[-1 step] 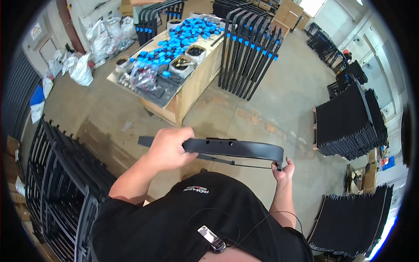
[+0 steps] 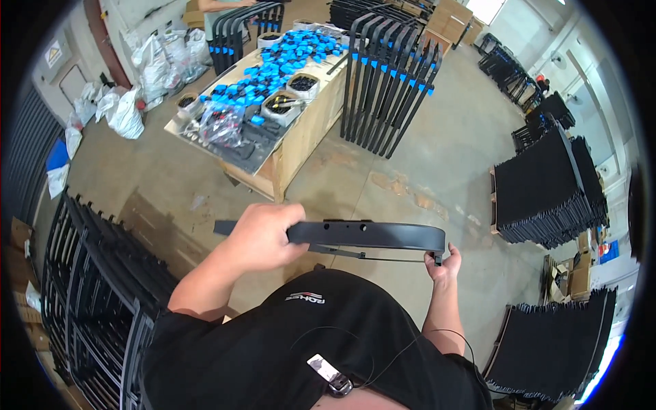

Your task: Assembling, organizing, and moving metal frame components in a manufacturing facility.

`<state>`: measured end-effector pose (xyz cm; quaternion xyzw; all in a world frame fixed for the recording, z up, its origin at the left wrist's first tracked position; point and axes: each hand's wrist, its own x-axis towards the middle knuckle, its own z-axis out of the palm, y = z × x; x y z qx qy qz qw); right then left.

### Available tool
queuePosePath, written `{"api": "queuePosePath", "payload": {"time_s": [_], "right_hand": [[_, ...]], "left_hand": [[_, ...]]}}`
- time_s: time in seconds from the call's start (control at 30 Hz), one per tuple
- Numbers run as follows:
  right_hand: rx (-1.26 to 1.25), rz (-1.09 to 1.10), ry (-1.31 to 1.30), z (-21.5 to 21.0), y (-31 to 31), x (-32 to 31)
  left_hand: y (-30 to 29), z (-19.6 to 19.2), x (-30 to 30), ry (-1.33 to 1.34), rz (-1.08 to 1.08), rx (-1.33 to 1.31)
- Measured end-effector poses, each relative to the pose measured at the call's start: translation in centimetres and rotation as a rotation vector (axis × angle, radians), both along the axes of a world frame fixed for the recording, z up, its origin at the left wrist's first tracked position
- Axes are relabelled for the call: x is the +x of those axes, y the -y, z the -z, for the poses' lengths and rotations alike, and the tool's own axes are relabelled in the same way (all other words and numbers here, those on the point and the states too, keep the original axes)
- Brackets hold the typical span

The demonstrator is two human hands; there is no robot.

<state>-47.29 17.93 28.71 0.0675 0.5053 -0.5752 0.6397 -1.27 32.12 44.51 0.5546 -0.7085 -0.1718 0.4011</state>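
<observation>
In front of my chest I hold a black metal frame (image 2: pixel 383 234) with a flat, wide bar and a rounded bend at its right end. Small holes show in the near face of the bar. My left hand (image 2: pixel 266 236) is wrapped over the bar left of its middle, and the bar's left end sticks out past my wrist. At the bent end, my right hand (image 2: pixel 443 263) grips the frame from below, with its thumb and a finger showing. A thinner black rod runs below the bar between my hands.
Ahead stands a wooden table (image 2: pixel 301 150) with blue-and-black parts (image 2: pixel 273 68), tubs and plastic bags. Bent black frames (image 2: pixel 386 82) lean against its right side. A rack of black frames (image 2: pixel 96 273) is close on my left; stacked black panels (image 2: pixel 540 184) stand right. A person's arm (image 2: pixel 222 5) shows far back.
The frame sits very slightly lower in the picture, and the table appears shifted a little to the left. Both hands keep the same grip.
</observation>
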Motion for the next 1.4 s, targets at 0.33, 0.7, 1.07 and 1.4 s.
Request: {"api": "queuePosePath", "payload": {"time_s": [0.33,0.7,1.07,1.4], "right_hand": [[0.006,-0.312,0.273,8.4,27.5,4.0],[-0.148,-0.97,-0.091,10.9,52.3,9.1],[0.159,-1.047,-0.34,15.1,61.6,14.1],[-0.065,-1.063,-0.385,9.4,73.8,24.2]], "left_hand": [[17.3,-4.7,-3.9,0.105,0.07,0.42],[35.8,-3.8,-9.4,-0.008,-0.479,0.671],[49.8,1.5,1.2,-0.083,-0.504,0.633],[61.0,2.9,7.7,-0.019,-0.534,0.738]]}}
